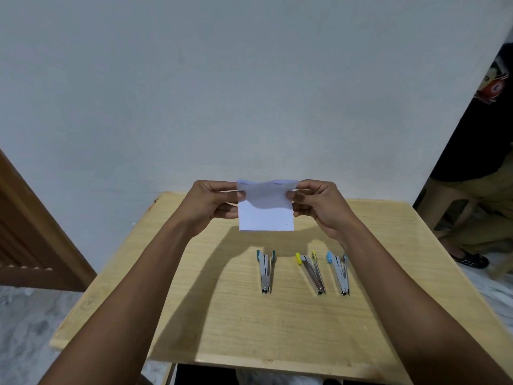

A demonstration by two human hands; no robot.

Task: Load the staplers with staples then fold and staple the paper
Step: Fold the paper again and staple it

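Pale wood-grain tabletop (249, 329); both forearms reach in over its near edge.

Mid-tabletop, right of centre: three small metal staplers in a row, noses toward the near edge, coloured ends toward the far edge. Teal stapler (265, 272) is leftmost, the yellow stapler (312, 273) is in the middle, and the light-blue stapler (339, 273) sits just beside it on the right. All three lie splayed in a V. Cannot tell whether they hold staples.

Beyond them, held in the air over the far half of the tabletop: white paper (266, 209), touching nothing but fingers. Left hand (208, 207) pinches its upper left edge, thumb on the near face. Right hand (322, 207) pinches the upper right edge the same way. The top edge is wavy and shows more than one layer; the bottom edge is straight, so it is probably the fold.

Step in hand (judged): squaring the fold before stapling.
- Bring the loose top edges level, corner to corner, before pressing.
- Lay the paper on the tabletop and run a finger along the crease, since a crease made in mid-air will stay soft.
- Keep one hand pinching the layers while the other fetches a stapler, or they may slip.

Far: plain grey wall (249, 79). A seated person (477, 212) is beyond the right edge.
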